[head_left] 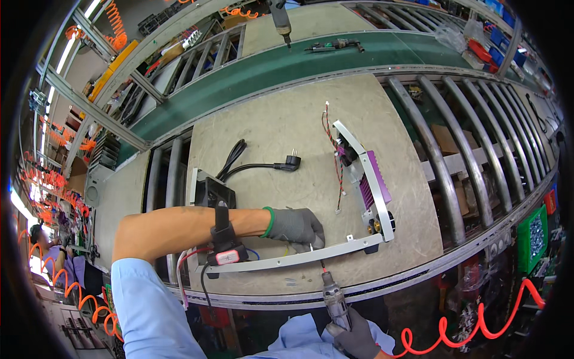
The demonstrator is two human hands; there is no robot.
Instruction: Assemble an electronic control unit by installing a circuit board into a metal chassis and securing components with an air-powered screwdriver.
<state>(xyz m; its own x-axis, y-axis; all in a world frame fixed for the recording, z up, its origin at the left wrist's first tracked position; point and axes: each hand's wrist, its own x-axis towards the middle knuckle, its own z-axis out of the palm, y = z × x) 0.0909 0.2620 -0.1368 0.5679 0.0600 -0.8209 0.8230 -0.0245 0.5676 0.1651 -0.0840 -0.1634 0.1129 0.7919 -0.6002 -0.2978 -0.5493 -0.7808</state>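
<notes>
An open metal chassis frame [359, 153] lies on a worn board, with purple parts [373, 179] and twisted red wires [338, 161] inside its right side. My left hand [296, 227], in a grey glove, presses down on the frame's near rail [281, 259]. My right hand [357, 336], also gloved, grips a powered screwdriver [332, 298] upright, its bit tip at the near rail just right of my left hand. A strap with a small black unit [226, 251] sits on my left forearm.
A black power cord with plug [263, 166] lies on the board behind my left arm. A green conveyor belt [287, 66] runs beyond, with tools on it. Metal rollers [454, 149] flank the board. A red coiled hose [472, 329] trails at lower right. Another person [51, 254] is at far left.
</notes>
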